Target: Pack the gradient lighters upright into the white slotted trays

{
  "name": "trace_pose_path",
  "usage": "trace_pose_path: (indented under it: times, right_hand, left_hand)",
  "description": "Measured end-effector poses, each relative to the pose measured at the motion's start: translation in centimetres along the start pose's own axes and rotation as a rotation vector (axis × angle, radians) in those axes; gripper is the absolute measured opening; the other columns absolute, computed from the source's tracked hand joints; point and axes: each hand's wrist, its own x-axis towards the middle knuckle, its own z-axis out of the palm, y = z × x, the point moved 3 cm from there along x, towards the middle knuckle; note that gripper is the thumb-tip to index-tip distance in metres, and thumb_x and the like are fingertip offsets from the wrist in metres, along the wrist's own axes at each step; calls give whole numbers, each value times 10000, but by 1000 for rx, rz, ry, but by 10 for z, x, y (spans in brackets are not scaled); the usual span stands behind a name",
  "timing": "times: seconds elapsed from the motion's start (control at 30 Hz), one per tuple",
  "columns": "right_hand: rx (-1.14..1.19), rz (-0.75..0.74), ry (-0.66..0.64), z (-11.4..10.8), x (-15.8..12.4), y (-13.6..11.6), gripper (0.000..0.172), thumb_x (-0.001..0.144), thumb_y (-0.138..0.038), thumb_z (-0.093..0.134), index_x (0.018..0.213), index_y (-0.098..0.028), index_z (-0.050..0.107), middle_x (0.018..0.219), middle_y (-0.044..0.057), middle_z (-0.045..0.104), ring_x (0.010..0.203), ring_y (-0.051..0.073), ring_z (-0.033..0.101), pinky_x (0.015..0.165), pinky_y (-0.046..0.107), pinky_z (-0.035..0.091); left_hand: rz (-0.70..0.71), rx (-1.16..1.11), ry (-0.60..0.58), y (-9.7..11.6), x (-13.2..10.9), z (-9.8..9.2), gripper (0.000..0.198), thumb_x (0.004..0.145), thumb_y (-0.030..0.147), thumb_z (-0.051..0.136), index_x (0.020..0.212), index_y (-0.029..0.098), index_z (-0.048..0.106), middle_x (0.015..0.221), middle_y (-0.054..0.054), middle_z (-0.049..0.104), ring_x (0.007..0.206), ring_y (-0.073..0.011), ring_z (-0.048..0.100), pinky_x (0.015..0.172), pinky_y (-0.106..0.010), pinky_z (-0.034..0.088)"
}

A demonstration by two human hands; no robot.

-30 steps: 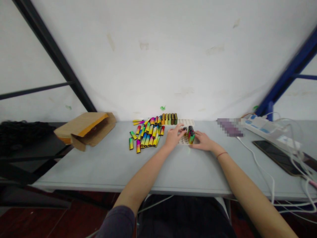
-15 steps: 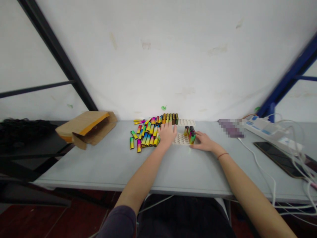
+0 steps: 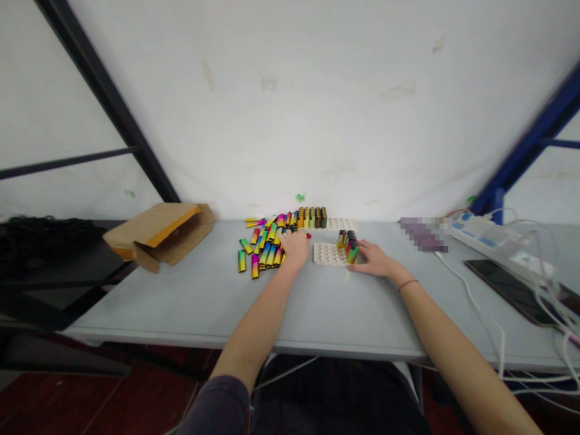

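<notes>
A heap of rainbow-coloured lighters (image 3: 265, 244) lies on the grey table (image 3: 290, 302). My left hand (image 3: 295, 248) rests on the heap's right edge with its fingers curled over some lighters; whether it grips one is hidden. A white tray with round holes (image 3: 327, 254) sits just right of that hand, with a few lighters (image 3: 348, 243) standing in its right end. My right hand (image 3: 372, 258) lies beside the tray, fingertips against the standing lighters, steadying the tray.
A row of upright lighters (image 3: 312, 217) and a second white tray (image 3: 342, 224) stand by the wall. An open cardboard box (image 3: 156, 234) lies at the left. A power strip (image 3: 487, 237), white cables (image 3: 493, 338) and a dark phone (image 3: 507, 284) occupy the right side.
My left hand has left the tray and moved left onto the heap of loose lighters. My right hand has stayed at the tray's right end.
</notes>
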Motion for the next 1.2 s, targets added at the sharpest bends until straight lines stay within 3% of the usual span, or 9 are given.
trace_pose_path:
  times: [0.2,0.3,0.37,0.47,0.6,0.73,0.9,1.2]
  right_hand:
    - [-9,-16,-26,-3,-1,-4,847,839,-667,681,1507,-153,597,1597,194,523,1431,444,507,1188,580,407]
    - [-9,-16,-21,-4,0,-4,841,837,-655,692,1507,-156,597,1593,195,527,1417,445,518,1182,585,410]
    - [-8,-16,-19,-3,0,-4,840,836,-660,692,1506,-162,598,1589,196,531,1415,450,518,1176,597,411]
    - [-3,-15,-18,-3,0,-4,854,832,-670,692,1511,-161,591,1572,201,546,1403,446,530,1164,595,425]
    - [-2,-26,-21,-4,0,-4,829,842,-671,682,1498,-170,603,1573,193,547,1409,434,528,1171,581,423]
    - [-7,-15,-11,-2,0,-4,814,829,-660,705,1480,-178,621,1578,190,543,1417,439,522,1183,585,411]
    - [-8,-20,-1,-3,-1,-4,783,833,-653,705,1471,-205,630,1584,169,542,1422,431,519,1183,581,415]
    - [2,-2,-7,-4,-2,-5,823,829,-655,709,1500,-190,605,1598,174,526,1435,440,505,1198,585,394]
  left_hand:
    - [-33,-169,42,-1,3,-1,252,1000,247,558,1162,155,727,1230,-199,728,1200,-342,663,1027,-467,430]
    - [-3,-515,171,0,9,-1,160,998,266,580,1028,169,705,1214,-188,714,1184,-322,676,1005,-411,486]
    - [15,-861,199,4,12,3,96,984,265,601,952,189,649,1095,-149,734,1073,-276,713,939,-367,534]
    - [-70,-1390,56,15,12,15,126,964,324,608,921,219,554,843,-31,704,693,-164,695,690,-285,566]
    - [-241,-1788,-128,30,6,21,189,946,378,543,845,220,517,580,75,499,397,-79,425,434,-193,392]
    - [-323,-1952,-293,35,6,16,442,980,534,396,715,205,524,485,66,397,353,-73,299,369,-200,250]
    - [-414,-2014,-271,31,7,14,579,913,706,475,606,215,455,454,58,385,349,-63,312,367,-196,207]
    - [-414,-1972,-223,29,3,9,491,986,466,399,560,226,356,397,67,261,319,-60,179,365,-205,103]
